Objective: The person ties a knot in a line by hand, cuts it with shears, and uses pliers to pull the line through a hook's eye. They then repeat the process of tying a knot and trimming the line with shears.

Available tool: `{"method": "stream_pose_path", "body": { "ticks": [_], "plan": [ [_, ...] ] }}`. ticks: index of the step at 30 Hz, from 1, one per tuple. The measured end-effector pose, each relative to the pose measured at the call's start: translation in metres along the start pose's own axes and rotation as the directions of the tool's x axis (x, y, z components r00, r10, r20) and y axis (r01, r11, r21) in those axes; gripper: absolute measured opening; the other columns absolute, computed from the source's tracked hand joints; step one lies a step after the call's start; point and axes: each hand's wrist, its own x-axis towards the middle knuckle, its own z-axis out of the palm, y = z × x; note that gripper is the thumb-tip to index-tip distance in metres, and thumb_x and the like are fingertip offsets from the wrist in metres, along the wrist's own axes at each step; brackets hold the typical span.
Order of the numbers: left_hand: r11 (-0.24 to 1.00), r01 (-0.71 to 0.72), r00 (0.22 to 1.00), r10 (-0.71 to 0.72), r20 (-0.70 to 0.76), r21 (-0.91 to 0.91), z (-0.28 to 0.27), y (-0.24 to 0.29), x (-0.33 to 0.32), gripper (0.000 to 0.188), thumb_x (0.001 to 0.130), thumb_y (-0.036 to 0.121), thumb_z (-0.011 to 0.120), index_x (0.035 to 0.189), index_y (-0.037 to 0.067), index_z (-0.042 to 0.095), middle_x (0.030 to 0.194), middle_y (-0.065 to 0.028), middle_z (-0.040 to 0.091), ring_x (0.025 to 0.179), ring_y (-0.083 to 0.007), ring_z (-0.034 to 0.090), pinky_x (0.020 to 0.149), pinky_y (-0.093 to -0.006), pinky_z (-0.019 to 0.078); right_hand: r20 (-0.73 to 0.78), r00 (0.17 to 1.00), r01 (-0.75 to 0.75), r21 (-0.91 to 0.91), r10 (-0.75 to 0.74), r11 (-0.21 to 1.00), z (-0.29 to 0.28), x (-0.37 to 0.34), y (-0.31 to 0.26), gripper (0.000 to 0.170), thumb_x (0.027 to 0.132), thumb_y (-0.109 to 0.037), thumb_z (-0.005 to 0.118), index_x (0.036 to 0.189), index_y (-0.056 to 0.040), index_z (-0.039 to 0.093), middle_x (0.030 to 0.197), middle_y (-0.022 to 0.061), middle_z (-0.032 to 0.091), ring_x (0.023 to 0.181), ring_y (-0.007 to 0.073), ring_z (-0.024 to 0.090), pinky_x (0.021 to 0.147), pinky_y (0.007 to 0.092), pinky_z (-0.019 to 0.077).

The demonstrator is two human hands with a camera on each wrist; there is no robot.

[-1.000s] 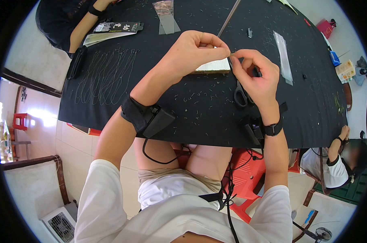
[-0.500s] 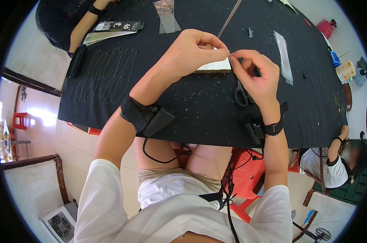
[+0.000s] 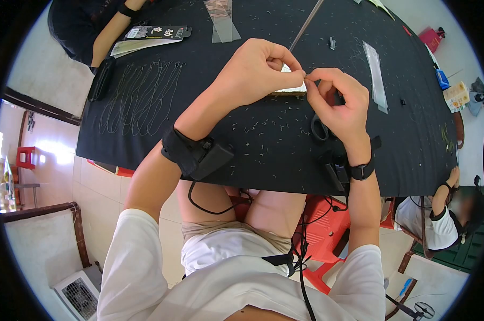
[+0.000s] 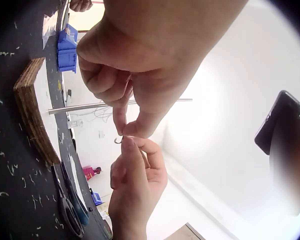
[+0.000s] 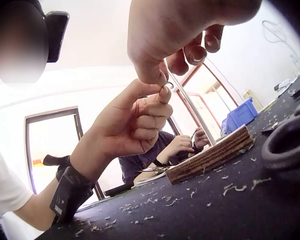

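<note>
Above the table, my left hand (image 3: 252,72) and right hand (image 3: 342,99) meet at their fingertips. A tiny curved metal fish hook (image 4: 118,141) sticks out where they meet, and the same hook (image 5: 170,85) shows in the right wrist view. Thumb and forefinger of each hand pinch at the hook, their tips hiding most of it. Behind the hands lies a board (image 3: 291,84) with a white top and brown layered sides, a thin metal rod (image 3: 307,24) rising from it. A pair of scissors (image 3: 319,127) lies below the right hand, partly covered by it.
Several looped thin lines (image 3: 140,101) lie at the left of the black table (image 3: 242,171), near a dark case (image 3: 101,80) and a packet (image 3: 156,34). Clear plastic sleeves (image 3: 375,77) lie at right. Small clippings are scattered around. Another person's arm (image 3: 111,40) rests at the far left.
The hands stay together at the fingertips. They have shifted very slightly to the right, covering more of the board's top and of the scissors.
</note>
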Motion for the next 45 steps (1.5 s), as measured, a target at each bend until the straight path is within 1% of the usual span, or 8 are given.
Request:
{"method": "stream_pose_path", "body": {
  "ticks": [7,12,22,29,34,39,42,45],
  "plan": [
    [1.0,0.009,1.0,-0.009,-0.013,0.01,0.0,0.001,-0.001,0.022,0.076,0.018,0.065,0.086,-0.001,0.064,0.051,0.0095,0.034,0.047,-0.0001,0.03,0.043,-0.0188,0.022,0.061,0.987,-0.16,0.184,0.151,0.97,0.0,0.0,-0.003,0.012,0.071,-0.002,0.064,0.081,-0.0069,0.059,0.052,-0.0039,0.049,0.046,0.0011,0.041,0.044,0.0158,0.0298],
    [0.999,0.043,0.999,-0.043,-0.02,-0.016,0.0,0.003,-0.001,0.023,0.077,0.018,0.065,0.088,-0.002,0.064,0.052,0.0093,0.035,0.048,-0.0001,0.032,0.045,-0.0184,0.0237,-0.081,0.976,-0.165,0.318,0.2,0.934,0.001,-0.002,0.002,0.011,0.074,-0.002,0.063,0.083,-0.0055,0.059,0.053,-0.0049,0.05,0.046,-0.0003,0.041,0.044,0.015,0.0288],
    [0.984,0.081,0.996,-0.084,-0.011,-0.159,0.002,-0.002,0.002,0.022,0.078,0.018,0.064,0.09,-0.001,0.064,0.067,0.0014,0.057,0.065,-0.0029,0.052,0.057,-0.0171,0.0405,-0.056,0.991,-0.105,0.226,0.121,0.968,0.002,0.0,0.002,0.014,0.073,0.0,0.063,0.084,-0.0061,0.059,0.052,-0.0039,0.049,0.046,-0.0002,0.042,0.042,0.0148,0.0304],
    [0.976,0.034,0.999,-0.033,0.007,-0.214,0.001,0.002,0.001,0.02,0.078,0.017,0.064,0.089,0.0,0.064,0.061,0.0055,0.052,0.057,-0.0003,0.044,0.051,-0.0158,0.0343,-0.09,0.992,-0.074,0.198,0.093,0.977,0.001,0.0,0.0,0.016,0.072,0.002,0.063,0.085,-0.0062,0.059,0.052,-0.004,0.049,0.046,-0.0002,0.042,0.042,0.0146,0.0308],
    [0.992,-0.038,0.999,0.034,-0.034,-0.124,0.0,0.008,-0.001,0.018,0.077,0.015,0.064,0.088,0.0,0.064,0.055,0.0106,0.034,0.051,0.0004,0.031,0.047,-0.0173,0.0229,-0.099,0.992,-0.059,0.189,0.079,0.98,0.001,0.0,-0.002,0.015,0.072,0.002,0.063,0.084,-0.0064,0.06,0.052,-0.0041,0.049,0.046,-0.0001,0.042,0.042,0.0143,0.0305],
    [0.993,-0.039,0.999,0.036,-0.025,-0.11,0.001,0.004,-0.001,0.018,0.077,0.014,0.064,0.088,0.0,0.064,0.055,0.0101,0.035,0.051,0.0001,0.031,0.047,-0.0174,0.0232,-0.039,0.997,-0.052,0.233,0.062,0.971,-0.003,0.001,-0.003,0.012,0.073,0.0,0.064,0.082,-0.0061,0.06,0.054,-0.0049,0.049,0.048,-0.0007,0.041,0.045,0.0149,0.0305],
    [0.997,-0.01,0.998,0.006,-0.055,-0.076,0.0,0.004,0.002,0.02,0.077,0.015,0.064,0.089,0.0,0.065,0.054,0.0091,0.038,0.051,-0.0004,0.034,0.047,-0.0174,0.0255,-0.142,0.946,-0.225,0.364,0.292,0.904,-0.022,0.01,-0.006,0.007,0.077,-0.006,0.062,0.084,-0.007,0.061,0.058,-0.007,0.05,0.052,-0.0013,0.041,0.047,0.015,0.0275],
    [0.994,0.005,0.997,-0.015,-0.08,-0.113,0.004,-0.003,0.004,0.021,0.075,0.015,0.065,0.087,-0.002,0.065,0.053,0.0085,0.037,0.049,-0.0008,0.034,0.047,-0.0176,0.028,-0.006,0.942,-0.335,0.056,0.336,0.941,-0.048,0.009,-0.007,0.002,0.077,-0.009,0.062,0.08,-0.0089,0.061,0.062,-0.004,0.053,0.057,0.0028,0.045,0.051,0.0189,0.0337]
  ]
}}
